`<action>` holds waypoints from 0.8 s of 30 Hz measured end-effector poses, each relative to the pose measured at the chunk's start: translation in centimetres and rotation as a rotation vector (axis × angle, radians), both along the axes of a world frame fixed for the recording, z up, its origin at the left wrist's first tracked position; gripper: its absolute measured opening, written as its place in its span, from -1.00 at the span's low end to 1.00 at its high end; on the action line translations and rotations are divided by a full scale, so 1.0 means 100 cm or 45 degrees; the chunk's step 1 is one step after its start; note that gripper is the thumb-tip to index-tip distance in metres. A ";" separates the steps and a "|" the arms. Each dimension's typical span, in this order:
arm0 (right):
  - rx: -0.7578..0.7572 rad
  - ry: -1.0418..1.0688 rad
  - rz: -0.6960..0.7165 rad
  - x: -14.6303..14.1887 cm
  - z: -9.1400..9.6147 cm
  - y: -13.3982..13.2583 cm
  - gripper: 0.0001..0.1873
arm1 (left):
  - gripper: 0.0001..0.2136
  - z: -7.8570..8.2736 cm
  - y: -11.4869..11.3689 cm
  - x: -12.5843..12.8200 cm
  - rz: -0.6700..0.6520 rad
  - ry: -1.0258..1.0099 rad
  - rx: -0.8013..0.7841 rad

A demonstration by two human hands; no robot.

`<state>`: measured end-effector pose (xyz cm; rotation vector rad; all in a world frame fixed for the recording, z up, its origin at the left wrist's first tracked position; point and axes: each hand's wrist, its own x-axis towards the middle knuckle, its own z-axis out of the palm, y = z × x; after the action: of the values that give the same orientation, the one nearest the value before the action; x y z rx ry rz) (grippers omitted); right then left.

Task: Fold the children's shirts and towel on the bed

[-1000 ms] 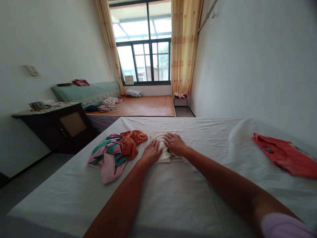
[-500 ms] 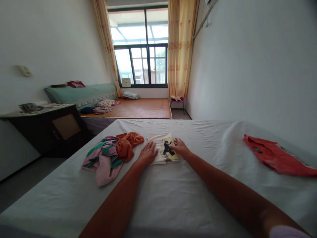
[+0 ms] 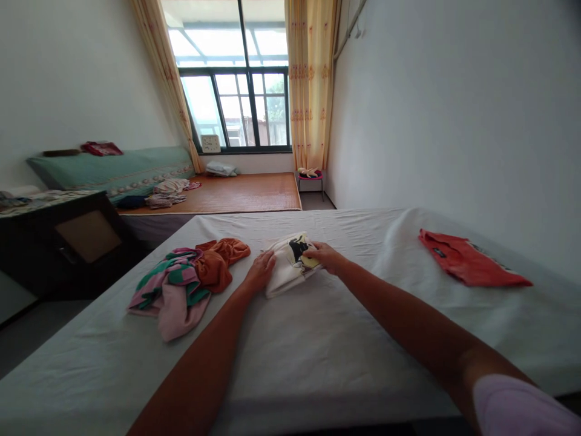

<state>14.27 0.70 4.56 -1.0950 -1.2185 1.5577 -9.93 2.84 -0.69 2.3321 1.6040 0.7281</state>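
Pinching its right edge, the right hand (image 3: 329, 257) has tilted the folded cream garment (image 3: 282, 267), flat earlier, over the sheet (image 3: 318, 357), the left hand (image 3: 261, 270) at its left edge, grip unclear, so pressing yields to lifting.

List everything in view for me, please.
sheet: 1, white, across foreground
folded white garment: 1, white with dark print, mid-sheet
folded red garment: 1, red, sheet's right
clothes heap: 1, pink, green and orange, sheet's left
window: 1, dark-framed, far end
curtains: 2, yellow, flanking window
clock: 1, pale, window's bottom left
mat: 1, brown, below window
clothes on mat: count unclear, pale and dark, left
bundle: 1, pale, mat's far edge
backrest: 1, green, mat's left
items on backrest: 2, brown and red, top
cabinet: 1, dark, left
stool: 1, pink, below right curtain
walls: 3, white, around
sleeve: 1, lilac, bottom right
left hand: 1, bare, folded white garment's left side
right hand: 1, bare, folded white garment's right side
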 end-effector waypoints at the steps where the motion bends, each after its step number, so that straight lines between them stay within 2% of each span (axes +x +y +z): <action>1: 0.009 0.026 -0.023 0.015 0.004 0.000 -0.69 | -0.48 0.002 -0.001 0.001 -0.010 -0.040 0.001; 5: -0.050 0.025 -0.104 0.091 0.011 -0.010 -0.57 | -0.44 0.006 -0.004 0.002 -0.030 -0.054 -0.050; 7: -0.097 0.018 -0.136 0.121 0.006 -0.021 -0.51 | -0.40 0.006 -0.004 0.002 -0.045 -0.023 -0.074; 9: -0.094 0.013 -0.180 0.139 -0.003 -0.031 -0.48 | -0.37 0.004 -0.002 0.001 -0.064 0.014 -0.076; 12: 0.029 0.036 -0.302 0.154 -0.008 -0.038 -0.47 | -0.37 0.000 0.003 -0.004 -0.068 0.086 -0.061; 14: 0.172 0.075 -0.402 0.169 0.000 -0.037 -0.47 | -0.37 -0.004 0.008 -0.006 -0.068 0.135 -0.029; 16: 0.332 0.119 -0.489 0.195 0.017 -0.034 -0.47 | -0.39 -0.007 0.011 -0.007 -0.085 0.191 0.028; 19: 0.513 0.142 -0.646 0.258 0.046 -0.036 -0.47 | -0.43 -0.010 0.012 -0.006 -0.102 0.273 0.115; 21: 0.549 0.059 -0.737 0.311 0.059 -0.044 -0.47 | -0.45 -0.010 0.012 -0.004 -0.100 0.313 0.141; 22: 0.557 -0.021 -0.800 0.338 0.062 -0.050 -0.48 | -0.45 -0.010 0.011 -0.003 -0.098 0.327 0.147; 24: 0.437 -0.265 -0.899 0.389 0.059 -0.067 -0.51 | -0.46 -0.009 0.010 -0.002 -0.099 0.352 0.154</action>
<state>53.16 -5.96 10.42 -1.2866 -1.0188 0.6883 -10.11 3.87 -1.62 2.6642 1.6028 0.5172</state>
